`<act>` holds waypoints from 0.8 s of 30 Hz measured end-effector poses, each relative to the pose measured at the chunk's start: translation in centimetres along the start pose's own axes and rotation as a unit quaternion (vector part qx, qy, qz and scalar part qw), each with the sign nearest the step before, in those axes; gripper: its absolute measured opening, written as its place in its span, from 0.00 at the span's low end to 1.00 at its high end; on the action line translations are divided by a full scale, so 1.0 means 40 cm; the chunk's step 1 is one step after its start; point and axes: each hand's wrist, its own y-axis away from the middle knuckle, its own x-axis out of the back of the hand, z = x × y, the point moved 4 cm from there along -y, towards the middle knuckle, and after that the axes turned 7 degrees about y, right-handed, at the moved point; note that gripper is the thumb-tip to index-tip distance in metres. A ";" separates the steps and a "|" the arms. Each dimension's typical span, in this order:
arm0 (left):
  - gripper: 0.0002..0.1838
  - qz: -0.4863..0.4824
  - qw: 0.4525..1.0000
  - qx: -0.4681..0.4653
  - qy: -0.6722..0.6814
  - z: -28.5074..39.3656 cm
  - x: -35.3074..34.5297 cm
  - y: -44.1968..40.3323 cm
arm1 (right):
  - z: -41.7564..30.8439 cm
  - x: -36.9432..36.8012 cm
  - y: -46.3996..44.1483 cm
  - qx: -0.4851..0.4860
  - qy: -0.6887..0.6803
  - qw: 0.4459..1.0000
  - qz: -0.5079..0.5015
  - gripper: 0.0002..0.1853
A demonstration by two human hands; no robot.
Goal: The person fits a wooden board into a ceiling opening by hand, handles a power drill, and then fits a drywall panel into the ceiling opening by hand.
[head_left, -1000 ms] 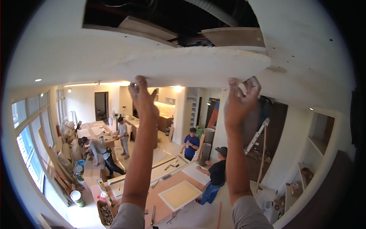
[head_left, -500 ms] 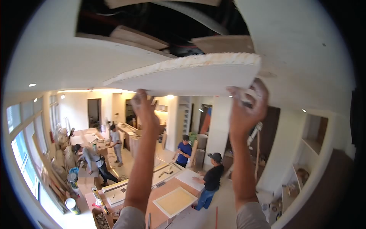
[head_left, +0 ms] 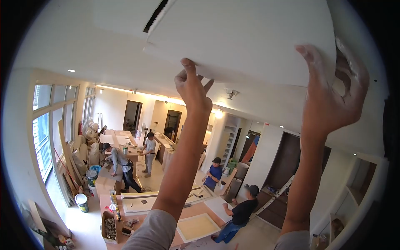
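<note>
Overhead, a white board, a ceiling panel point(head_left: 246, 43), lies almost flush with the white ceiling point(head_left: 108, 46). A narrow dark gap point(head_left: 156, 16) shows along its far left side. My left hand point(head_left: 194, 85) grips the panel's near edge, thumb on the underside and fingers behind the edge. At the right corner, my right hand point(head_left: 335, 89) is closed around the panel's side, its thumb pressed to the underside and its fingers over the edge. White dust coats my right fingers. The panel's upper face is hidden.
Below stands a worktable point(head_left: 196, 221) with boards and a framed panel point(head_left: 198, 227). A person in black point(head_left: 243, 210) and one in blue point(head_left: 213, 175) stand beside it. Two people work farther left. A ladder point(head_left: 275, 193) leans at right; a paint bucket point(head_left: 82, 203) stands near the windows.
The panel has gone from tilted below the large ceiling opening to nearly level with the ceiling, covering most of the hole. Both hands have moved up and right in view with it.
</note>
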 end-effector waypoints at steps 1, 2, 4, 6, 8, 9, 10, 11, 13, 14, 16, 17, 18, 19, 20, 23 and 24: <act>0.48 0.003 1.000 -0.004 0.003 0.004 -0.005 -0.004 | 0.005 -0.008 -0.009 0.002 -0.041 0.999 0.009 0.21; 0.49 -0.002 1.000 -0.010 0.004 0.001 -0.008 -0.004 | 0.020 -0.013 -0.012 0.003 -0.100 0.995 0.018 0.20; 0.50 -0.012 1.000 -0.021 0.008 0.005 -0.006 -0.018 | 0.033 -0.017 -0.024 0.043 -0.122 0.992 0.004 0.18; 0.54 -0.032 0.999 -0.021 0.014 0.006 -0.004 -0.022 | 0.045 0.008 -0.048 0.119 -0.047 0.991 -0.049 0.16; 0.55 -0.028 0.999 -0.029 0.009 0.013 -0.009 -0.018 | 0.026 0.013 -0.062 0.166 -0.031 0.986 0.005 0.14; 0.55 -0.041 0.999 -0.034 0.005 0.014 -0.015 -0.019 | 0.027 0.014 -0.067 0.187 -0.021 0.982 0.022 0.15; 0.56 -0.047 0.998 -0.036 0.001 0.015 -0.016 -0.018 | 0.027 0.014 -0.071 0.207 -0.010 0.978 0.040 0.15; 0.56 -0.053 0.998 -0.040 -0.003 0.018 -0.020 -0.018 | 0.032 0.014 -0.074 0.225 0.004 0.973 0.048 0.18; 0.57 -0.062 0.997 -0.046 -0.012 0.017 -0.018 -0.018 | 0.039 0.016 -0.076 0.249 0.009 0.967 0.051 0.19; 0.57 -0.066 0.997 -0.046 -0.011 0.017 -0.018 -0.016 | 0.043 0.017 -0.078 0.254 -0.002 0.966 0.046 0.19; 0.57 -0.073 0.996 -0.046 -0.010 0.018 -0.019 -0.011 | 0.053 0.021 -0.079 0.229 -0.068 0.970 0.038 0.18; 0.56 -0.068 0.997 -0.041 -0.010 0.016 -0.014 -0.016 | 0.057 0.017 -0.074 0.199 -0.124 0.971 0.035 0.18; 0.56 -0.064 0.997 -0.046 -0.016 0.016 -0.007 -0.018 | 0.059 0.016 -0.065 0.186 -0.132 0.973 0.025 0.18; 0.56 -0.061 0.997 -0.050 -0.021 0.014 0.002 -0.021 | 0.061 0.016 -0.056 0.172 -0.141 0.975 0.016 0.18; 0.56 -0.059 0.997 -0.053 -0.025 0.008 0.008 -0.023 | 0.063 0.027 -0.041 0.175 -0.100 0.979 -0.001 0.17; 0.51 -0.044 0.995 -0.042 -0.082 0.010 0.041 -0.030 | 0.091 0.057 0.029 0.131 -0.050 0.988 -0.064 0.16; 0.49 -0.037 0.992 -0.059 -0.102 0.012 0.059 -0.036 | 0.103 0.058 0.064 0.091 -0.044 0.993 -0.067 0.18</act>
